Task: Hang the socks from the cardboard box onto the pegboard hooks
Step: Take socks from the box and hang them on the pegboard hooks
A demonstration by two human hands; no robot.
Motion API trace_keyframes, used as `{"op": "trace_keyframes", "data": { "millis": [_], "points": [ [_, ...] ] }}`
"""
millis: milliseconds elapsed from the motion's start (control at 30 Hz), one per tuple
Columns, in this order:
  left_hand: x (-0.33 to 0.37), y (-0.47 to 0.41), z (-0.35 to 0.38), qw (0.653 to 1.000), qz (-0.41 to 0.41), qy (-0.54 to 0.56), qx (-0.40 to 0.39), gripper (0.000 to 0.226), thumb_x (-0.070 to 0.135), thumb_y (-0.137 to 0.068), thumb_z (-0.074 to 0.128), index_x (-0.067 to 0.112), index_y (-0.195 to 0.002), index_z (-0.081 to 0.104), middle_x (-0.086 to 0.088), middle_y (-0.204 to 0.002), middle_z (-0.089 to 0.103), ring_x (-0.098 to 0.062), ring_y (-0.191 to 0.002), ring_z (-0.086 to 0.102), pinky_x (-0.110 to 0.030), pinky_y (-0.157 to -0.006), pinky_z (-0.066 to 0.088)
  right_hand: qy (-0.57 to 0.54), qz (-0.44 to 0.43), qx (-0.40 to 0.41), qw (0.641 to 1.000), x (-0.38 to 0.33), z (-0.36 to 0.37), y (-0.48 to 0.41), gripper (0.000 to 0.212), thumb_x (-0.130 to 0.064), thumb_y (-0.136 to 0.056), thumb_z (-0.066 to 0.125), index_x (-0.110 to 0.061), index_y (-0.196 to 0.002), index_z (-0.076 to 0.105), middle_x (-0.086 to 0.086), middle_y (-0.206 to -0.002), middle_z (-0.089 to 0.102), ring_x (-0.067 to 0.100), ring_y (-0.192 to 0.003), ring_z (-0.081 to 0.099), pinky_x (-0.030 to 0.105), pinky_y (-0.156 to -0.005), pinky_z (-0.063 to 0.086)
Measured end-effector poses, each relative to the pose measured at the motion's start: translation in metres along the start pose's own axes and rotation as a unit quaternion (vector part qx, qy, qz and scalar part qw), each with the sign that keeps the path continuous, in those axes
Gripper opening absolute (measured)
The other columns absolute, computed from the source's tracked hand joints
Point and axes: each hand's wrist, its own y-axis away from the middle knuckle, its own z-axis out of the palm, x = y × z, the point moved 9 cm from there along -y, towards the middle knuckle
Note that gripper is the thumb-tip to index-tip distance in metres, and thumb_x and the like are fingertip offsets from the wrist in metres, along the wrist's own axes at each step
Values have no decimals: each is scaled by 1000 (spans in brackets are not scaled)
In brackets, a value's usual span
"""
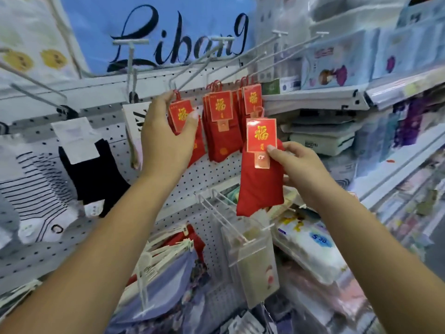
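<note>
Red sock pack point(181, 116), soft knit under a glossy gold-printed card, gripped between thumb and fingers of the left hand point(163, 138) at the top of the pegboard point(216, 172), plastic hanger loop right at a thin wire hook point(190, 75); on it or not, unclear. Second pack point(261, 174) pinched by the right hand point(298, 165), in front of the pegboard, lower down. Likely risk: loop missing the slim wire, or nudging the hung packs point(221, 126) alongside loose.

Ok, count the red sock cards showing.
4: left card in the left hand; middle bunch; right bunch; loose card in the right hand. More probably hidden behind.
</note>
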Motion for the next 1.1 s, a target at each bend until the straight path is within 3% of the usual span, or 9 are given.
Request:
{"op": "trace_keyframes", "data": {
  "millis": [133,300,500,600,700,833,900,1000,1100],
  "points": [
    [10,-9,20,1000,17,-11,-1,61,40,-98,63,25,-152,39,10,-154,45,-6,-141,40,-28,-118,31,-1,-14,-19,1000,-2,-3,-24,26,-33,-96,65,-13,-112,67,-2,-96,73,8,-79,72,25,-65,58],
    [29,-18,41,999,29,-19,28,55,36,-98,64,30,-149,43,13,-151,49,-4,-139,43,-32,-118,35,25,-29,-65,997,2,-10,-57,22,-32,-97,65,-14,-109,66,-3,-94,72,3,-72,69,14,-52,50],
    [32,-22,41,994,21,-61,85,46,37,-97,63,27,-140,49,15,-139,55,1,-126,52,-27,-109,42,120,-78,-42,989,7,-27,-101,18,-35,-98,62,-20,-108,63,-5,-98,69,16,-92,67,33,-72,53],
    [34,-19,44,994,10,-59,92,42,35,-97,64,32,-136,48,25,-133,54,9,-122,51,-20,-105,40,110,-109,-50,987,-3,-21,-119,16,-37,-98,61,-26,-108,61,-7,-103,70,13,-95,68,44,-89,56],
    [31,-17,45,993,-5,-52,105,39,31,-99,64,35,-134,48,33,-125,53,19,-118,48,-11,-103,37,84,-152,-75,982,-21,-1,-132,15,-37,-97,61,-29,-109,61,-10,-105,70,9,-97,68,42,-89,57],
    [31,-15,45,992,-14,-58,115,39,28,-98,66,41,-130,47,30,-126,55,17,-121,48,-24,-111,39,85,-177,-118,974,-44,30,-145,16,-36,-98,61,-26,-111,61,-15,-100,67,3,-94,65,32,-85,55],
    [31,-15,45,991,-21,-63,114,41,26,-98,66,37,-134,48,28,-127,55,19,-120,47,-20,-109,38,81,-172,-132,973,-47,41,-150,15,-35,-98,61,-25,-110,60,-15,-97,66,3,-93,65,29,-81,54],
    [30,-13,47,990,-30,-62,122,43,25,-98,66,31,-137,49,28,-128,55,19,-121,47,-14,-105,37,62,-156,-151,974,-42,51,-158,17,-36,-98,62,-23,-109,61,-8,-104,70,11,-96,67,39,-87,57],
    [30,-12,47,989,-39,-66,124,45,25,-98,66,28,-139,50,24,-131,56,10,-125,50,-20,-108,39,43,-148,-146,977,-42,51,-165,24,-39,-97,62,-21,-114,61,-3,-112,70,17,-105,67,45,-93,56]
  ]
}}
